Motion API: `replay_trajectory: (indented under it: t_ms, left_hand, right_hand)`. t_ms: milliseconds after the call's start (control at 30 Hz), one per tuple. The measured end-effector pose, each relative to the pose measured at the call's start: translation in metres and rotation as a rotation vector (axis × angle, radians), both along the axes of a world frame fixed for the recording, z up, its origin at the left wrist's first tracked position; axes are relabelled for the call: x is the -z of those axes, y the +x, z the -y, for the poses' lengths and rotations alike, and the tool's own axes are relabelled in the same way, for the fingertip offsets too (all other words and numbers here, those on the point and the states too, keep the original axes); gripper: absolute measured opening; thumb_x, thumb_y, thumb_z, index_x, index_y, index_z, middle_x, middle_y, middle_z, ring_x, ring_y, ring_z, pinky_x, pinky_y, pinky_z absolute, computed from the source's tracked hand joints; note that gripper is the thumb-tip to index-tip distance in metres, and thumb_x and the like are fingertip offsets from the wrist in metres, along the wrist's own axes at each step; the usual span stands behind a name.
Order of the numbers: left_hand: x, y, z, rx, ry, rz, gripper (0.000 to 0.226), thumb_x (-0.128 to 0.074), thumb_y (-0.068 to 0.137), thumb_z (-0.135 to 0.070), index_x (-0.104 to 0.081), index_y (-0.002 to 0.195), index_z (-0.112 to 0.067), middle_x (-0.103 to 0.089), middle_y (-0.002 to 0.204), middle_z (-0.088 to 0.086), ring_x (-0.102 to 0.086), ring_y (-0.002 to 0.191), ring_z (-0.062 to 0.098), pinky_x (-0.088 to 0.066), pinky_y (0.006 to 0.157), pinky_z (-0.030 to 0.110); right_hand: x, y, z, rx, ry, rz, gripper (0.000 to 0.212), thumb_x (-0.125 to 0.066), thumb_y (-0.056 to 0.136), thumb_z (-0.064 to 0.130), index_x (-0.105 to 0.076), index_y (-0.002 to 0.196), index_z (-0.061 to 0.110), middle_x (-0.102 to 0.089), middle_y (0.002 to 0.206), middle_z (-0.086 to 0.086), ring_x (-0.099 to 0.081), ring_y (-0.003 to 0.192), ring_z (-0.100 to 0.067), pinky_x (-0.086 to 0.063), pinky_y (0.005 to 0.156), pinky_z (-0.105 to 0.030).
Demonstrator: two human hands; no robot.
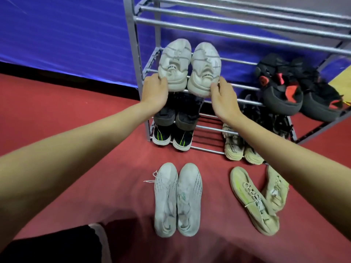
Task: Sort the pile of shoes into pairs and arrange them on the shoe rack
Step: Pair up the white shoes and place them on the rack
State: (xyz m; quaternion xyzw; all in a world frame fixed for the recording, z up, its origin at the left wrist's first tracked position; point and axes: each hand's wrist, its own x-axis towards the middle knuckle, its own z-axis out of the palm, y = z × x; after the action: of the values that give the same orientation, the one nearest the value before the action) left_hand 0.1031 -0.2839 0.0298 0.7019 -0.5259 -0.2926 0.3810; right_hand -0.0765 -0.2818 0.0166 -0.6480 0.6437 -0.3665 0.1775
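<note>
Two pale grey shoes (177, 200) nearest, four on floor (114, 149), ten racked.

2 sneakers (190, 68) side by side on rack (237, 36) shelf — 2 pairs (178, 198) on floor (114, 168) before it

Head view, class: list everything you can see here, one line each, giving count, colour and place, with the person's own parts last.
Rack: one, grey metal, against the blue wall.
White trainers: two, second shelf, left end, heels outward.
Black-red shoes: two, second shelf, right end.
Dark shoes: two, shelf below the white trainers.
Black-green shoes: two, bottom shelf, left.
Beige trainers: two, bottom shelf, right.
Pale grey shoes: two, floor, side by side.
Yellow-green shoes: two, floor, right, overlapping.
Floor: red.
Left hand: on the left white trainer's heel.
Right hand: on the right white trainer's heel.
</note>
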Motion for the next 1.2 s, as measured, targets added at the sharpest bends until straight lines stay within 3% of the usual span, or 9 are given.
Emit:
replay_trajectory:
  t_ms: [167,267,400,500,700,833,1000,1100,1200]
  left_hand:
    - [0.052,0.003,-0.055,-0.058,-0.056,0.084,0.032,-0.043,0.091,-0.009,-0.058,0.119,-0.001,-0.058,0.125,0.018,-0.055,0.117,0.031,-0.041,0.102,0.036]
    - [0.102,0.003,-0.092,-0.009,0.146,0.092,0.031,-0.047,0.087,-0.005,-0.057,0.116,-0.001,-0.061,0.12,0.019,-0.059,0.11,0.031,-0.045,0.096,0.034]
    - [0.166,0.002,-0.146,0.01,0.517,0.111,0.043,-0.059,0.087,-0.011,-0.047,0.126,0.004,-0.055,0.13,0.022,-0.053,0.121,0.035,-0.044,0.1,0.04]
    - [0.201,-0.002,-0.19,0.049,0.757,0.008,0.056,-0.071,0.081,-0.014,-0.048,0.127,0.006,-0.059,0.128,0.02,-0.059,0.12,0.032,-0.045,0.085,0.03]
    - [0.243,-0.001,-0.229,0.002,0.952,-0.196,0.062,-0.086,0.067,-0.027,-0.063,0.118,0.001,-0.067,0.115,0.016,-0.069,0.102,0.032,-0.052,0.074,0.031]
    - [0.257,-0.001,-0.24,0.001,0.988,-0.234,0.043,-0.087,0.065,-0.028,-0.069,0.099,-0.008,-0.07,0.086,0.007,-0.063,0.062,0.018,-0.046,0.048,0.021]
    - [0.277,0.001,-0.248,-0.12,0.965,-0.284,0.03,-0.088,0.064,-0.024,-0.068,0.081,-0.009,-0.065,0.088,0.003,-0.061,0.08,0.017,-0.049,0.072,0.026]
    - [0.278,0.0,-0.247,-0.173,0.967,-0.312,0.045,-0.085,0.066,-0.024,-0.07,0.105,-0.006,-0.069,0.1,0.004,-0.066,0.089,0.019,-0.046,0.074,0.025]
    - [0.274,-0.002,-0.242,-0.236,1.037,-0.443,0.059,-0.079,0.073,-0.023,-0.061,0.126,-0.008,-0.071,0.114,0.009,-0.066,0.09,0.021,-0.05,0.066,0.026]
  right_hand:
    - [0.048,-0.007,-0.069,-0.167,-0.067,-0.181,0.043,-0.045,0.091,0.01,-0.044,0.132,-0.002,-0.051,0.119,-0.02,-0.045,0.114,-0.03,-0.032,0.101,-0.031]
    - [0.092,-0.012,-0.108,-0.267,0.134,-0.225,0.046,-0.049,0.088,0.007,-0.043,0.133,-0.001,-0.047,0.125,-0.02,-0.044,0.119,-0.031,-0.032,0.103,-0.03]
    - [0.152,-0.018,-0.155,-0.29,0.481,-0.249,0.047,-0.052,0.088,0.01,-0.04,0.132,-0.003,-0.044,0.124,-0.022,-0.043,0.12,-0.035,-0.033,0.103,-0.035]
    - [0.19,-0.019,-0.188,-0.249,0.684,-0.216,0.052,-0.051,0.089,0.013,-0.034,0.137,-0.001,-0.044,0.13,-0.021,-0.04,0.124,-0.034,-0.033,0.105,-0.035]
    - [0.243,-0.016,-0.231,-0.137,0.947,-0.159,0.046,-0.051,0.091,0.016,-0.041,0.13,-0.005,-0.047,0.128,-0.023,-0.043,0.124,-0.034,-0.035,0.1,-0.033]
    - [0.266,-0.017,-0.245,-0.007,1.032,-0.027,0.05,-0.058,0.087,0.025,-0.049,0.127,-0.002,-0.057,0.124,-0.022,-0.054,0.116,-0.035,-0.045,0.098,-0.038]
    - [0.285,-0.012,-0.258,0.114,1.039,0.222,0.042,-0.063,0.084,0.02,-0.059,0.12,0.0,-0.068,0.114,-0.017,-0.066,0.105,-0.033,-0.051,0.095,-0.044]
    - [0.29,-0.01,-0.26,0.241,1.02,0.394,0.03,-0.067,0.082,0.016,-0.063,0.106,-0.001,-0.068,0.097,-0.013,-0.066,0.086,-0.029,-0.055,0.086,-0.047]
    - [0.287,-0.009,-0.258,0.265,1.034,0.492,0.022,-0.066,0.083,0.019,-0.061,0.1,0.007,-0.065,0.088,-0.007,-0.061,0.067,-0.018,-0.057,0.06,-0.028]
